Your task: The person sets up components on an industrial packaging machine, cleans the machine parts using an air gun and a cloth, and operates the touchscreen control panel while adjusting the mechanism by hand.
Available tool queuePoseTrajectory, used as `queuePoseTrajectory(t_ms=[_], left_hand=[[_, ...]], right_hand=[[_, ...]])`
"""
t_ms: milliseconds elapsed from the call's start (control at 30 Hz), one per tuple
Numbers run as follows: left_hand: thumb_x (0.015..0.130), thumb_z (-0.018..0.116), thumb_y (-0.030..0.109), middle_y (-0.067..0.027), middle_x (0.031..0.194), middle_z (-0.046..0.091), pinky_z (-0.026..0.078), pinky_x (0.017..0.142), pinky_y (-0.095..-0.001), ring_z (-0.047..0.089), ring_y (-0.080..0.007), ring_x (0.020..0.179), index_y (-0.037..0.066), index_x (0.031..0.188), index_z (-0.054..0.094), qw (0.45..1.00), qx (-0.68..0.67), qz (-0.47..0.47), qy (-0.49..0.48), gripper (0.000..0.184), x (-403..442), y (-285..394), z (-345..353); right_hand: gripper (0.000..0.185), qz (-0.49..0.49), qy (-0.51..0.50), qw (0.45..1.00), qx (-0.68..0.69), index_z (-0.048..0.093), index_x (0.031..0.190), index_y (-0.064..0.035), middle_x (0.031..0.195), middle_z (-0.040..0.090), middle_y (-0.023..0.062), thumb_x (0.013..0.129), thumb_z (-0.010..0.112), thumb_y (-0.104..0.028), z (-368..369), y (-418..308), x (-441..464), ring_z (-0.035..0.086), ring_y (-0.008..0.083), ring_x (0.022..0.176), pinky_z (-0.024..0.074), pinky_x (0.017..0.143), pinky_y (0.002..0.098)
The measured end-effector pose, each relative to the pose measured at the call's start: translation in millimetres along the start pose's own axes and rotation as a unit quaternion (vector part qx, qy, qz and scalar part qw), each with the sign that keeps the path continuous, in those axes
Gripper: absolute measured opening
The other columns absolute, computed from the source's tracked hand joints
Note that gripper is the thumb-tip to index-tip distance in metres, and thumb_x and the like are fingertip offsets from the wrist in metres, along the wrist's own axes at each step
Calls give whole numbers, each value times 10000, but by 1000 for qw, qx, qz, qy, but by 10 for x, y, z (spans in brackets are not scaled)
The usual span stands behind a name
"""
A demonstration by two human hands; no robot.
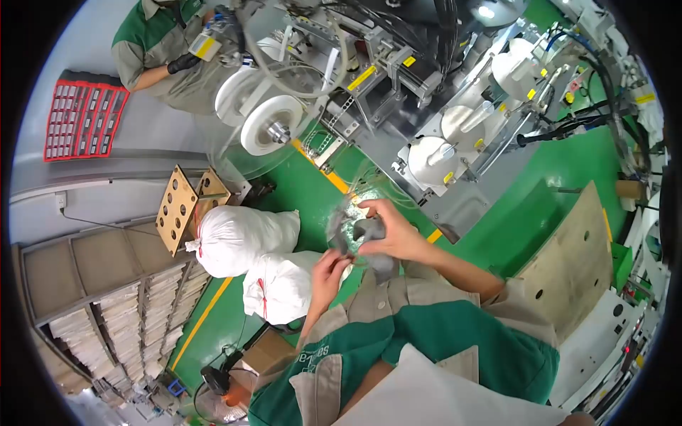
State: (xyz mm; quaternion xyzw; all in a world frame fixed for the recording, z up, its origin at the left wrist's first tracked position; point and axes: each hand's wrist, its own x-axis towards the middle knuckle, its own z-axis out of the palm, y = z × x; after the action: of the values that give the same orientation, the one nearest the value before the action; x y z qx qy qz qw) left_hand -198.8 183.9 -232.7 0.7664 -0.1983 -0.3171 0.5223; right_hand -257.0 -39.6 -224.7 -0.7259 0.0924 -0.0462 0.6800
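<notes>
Grey, soft-looking material is bunched up in front of my chest, between my two hands. It looks like thin cloth or a glove, but its exact kind cannot be made out. My right hand is curled around it from the right, thumb and forefinger bent. On the lower left, my left hand pinches its edge with the fingers drawn together. A darker grey part stands up beside my left fingertips, and some of the material hangs below my right hand.
White tied sacks lie on the green floor at left, beside perforated wooden boards. A machine with white reels stands ahead. A co-worker with dark gloves is at upper left. A large board leans at right.
</notes>
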Motion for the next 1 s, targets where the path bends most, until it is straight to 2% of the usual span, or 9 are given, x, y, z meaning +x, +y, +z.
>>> queuePoseTrajectory(t_ms=[167,233,300,367,533,700,867,900,1000], left_hand=[[809,623,-21,-92,873,574,441,651,-257,539,-156,750,-29,936,609,995,69,50,-53,128,583,-45,511],[794,659,4,-106,912,599,460,662,-276,573,-200,809,-4,986,622,979,155,113,-69,195,750,-185,490],[824,650,47,-111,948,615,468,691,-276,586,-213,849,1,1001,625,979,152,138,-2,184,925,-215,282],[869,602,68,-106,974,609,465,716,-267,577,-193,828,1,1021,617,984,113,50,127,167,1144,-748,-77],[902,536,41,-95,959,597,459,738,-268,561,-160,789,3,1037,605,923,182,170,292,157,2138,-742,-189],[838,557,-12,-137,1021,596,479,762,-332,593,-295,893,32,1003,616,897,234,312,209,181,2770,-447,165],[847,586,76,-134,1108,588,467,790,-327,604,-284,924,77,1006,637,818,348,422,176,167,3299,-485,116],[846,603,116,-115,1054,616,470,759,-318,611,-244,884,84,1001,643,891,284,346,73,164,3373,-487,36],[836,620,114,-86,968,644,472,721,-308,608,-206,849,71,986,643,926,212,304,75,158,3330,-555,-107]], right_hand=[[675,-5,210,977,-38,464,1139,-4,1005,518,142,638,825,-278,-14,331,162,527,269,903,432,797,355],[697,18,177,982,-57,457,1172,8,1017,558,167,655,809,-300,-56,467,241,562,318,927,450,812,375],[667,9,181,982,-48,472,1170,5,1003,606,171,676,795,-304,-46,586,305,601,348,905,470,787,399],[643,6,193,979,-66,480,1157,-1,1004,604,174,681,793,-301,-120,817,352,602,342,896,469,775,399],[586,-12,141,988,-64,507,1086,-1,977,583,187,674,799,-297,-144,1539,339,582,339,866,460,757,398],[549,-48,114,991,-42,513,1059,0,947,576,116,635,807,-187,-10,1878,219,600,232,852,464,771,310],[530,-48,58,997,-1,521,1045,-25,1025,554,107,621,813,-155,145,2367,130,571,204,936,461,813,306],[529,-41,48,998,-4,522,1046,-27,1033,551,109,622,813,-148,196,2475,134,566,199,945,461,812,306],[521,-57,63,996,-3,524,1046,-26,1037,551,97,627,815,-128,370,2721,241,560,181,947,458,811,299]])
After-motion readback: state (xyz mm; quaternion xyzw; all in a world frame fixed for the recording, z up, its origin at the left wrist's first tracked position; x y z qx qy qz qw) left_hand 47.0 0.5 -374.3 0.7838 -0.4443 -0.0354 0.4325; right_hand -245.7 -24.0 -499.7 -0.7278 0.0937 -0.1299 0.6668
